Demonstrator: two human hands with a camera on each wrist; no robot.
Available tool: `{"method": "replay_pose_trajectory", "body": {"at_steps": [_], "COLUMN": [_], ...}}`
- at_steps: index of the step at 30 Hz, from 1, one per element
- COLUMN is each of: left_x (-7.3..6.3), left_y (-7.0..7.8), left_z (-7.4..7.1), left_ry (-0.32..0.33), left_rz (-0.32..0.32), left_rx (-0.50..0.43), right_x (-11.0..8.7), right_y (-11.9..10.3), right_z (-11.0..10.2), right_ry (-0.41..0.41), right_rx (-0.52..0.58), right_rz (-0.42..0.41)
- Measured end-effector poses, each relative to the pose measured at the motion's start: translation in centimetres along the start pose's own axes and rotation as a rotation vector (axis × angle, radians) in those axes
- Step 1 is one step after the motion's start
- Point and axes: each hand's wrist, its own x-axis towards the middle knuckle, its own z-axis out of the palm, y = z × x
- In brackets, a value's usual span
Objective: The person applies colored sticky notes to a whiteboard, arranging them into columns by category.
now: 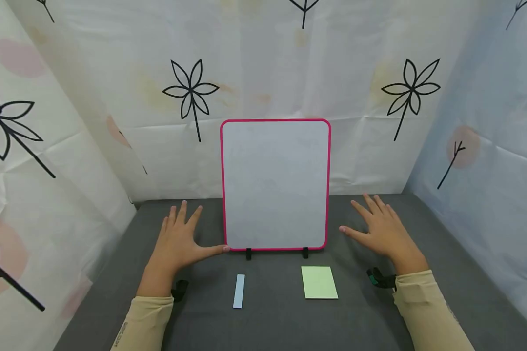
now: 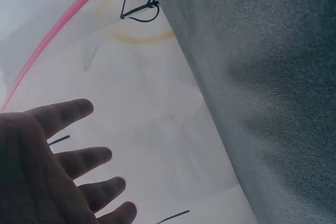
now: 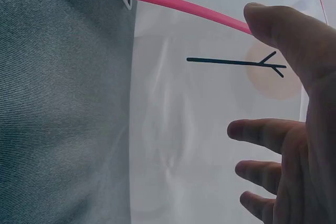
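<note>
The place is a small screened-off booth, a staged work corner closed in by hangings. A pale far hanging [image 1: 290, 73], a left hanging [image 1: 70, 204] and a right hanging [image 1: 500, 204] stand round a dark grey tabletop [image 1: 272, 326] with a woven surface. Black outline flowers [image 1: 191, 90] and soft peach blotches decorate the creased material (the right side looks bluer). The surrounding building is hidden, so whether this is a home or a studio I cannot tell.
</note>
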Motion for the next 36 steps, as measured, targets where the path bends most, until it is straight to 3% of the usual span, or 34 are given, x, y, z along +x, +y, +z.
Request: {"method": "replay_pose_trajectory", "body": {"at_steps": [8, 10, 15, 18, 36], "left_x": [0.0, 0.0, -0.1, 0.0, -0.2], "left_y": [0.3, 0.4, 0.5, 0.6, 2.2], "left_z": [-0.3, -0.3, -0.3, -0.2, 0.1], "left_ry": [0.017, -0.031, -0.226, -0.274, -0.281], "left_rz": [0.049, 0.054, 0.016, 0.008, 0.062], "left_rx": [-0.011, -0.043, -0.153, -0.174, -0.155], "right_x": [-0.1, -0.2, -0.3, -0.4, -0.4], "right_y": [-0.3, -0.3, -0.2, -0.2, -1.0], "right_z": [-0.4, -0.4, -0.2, -0.2, -0.3], "right_ry": [-0.064, -0.109, -0.201, -0.213, -0.232], "right_rx": [0.017, 0.047, 0.111, 0.131, 0.242], "right_rz": [-0.004, 0.005, 0.009, -0.002, -0.111]}}
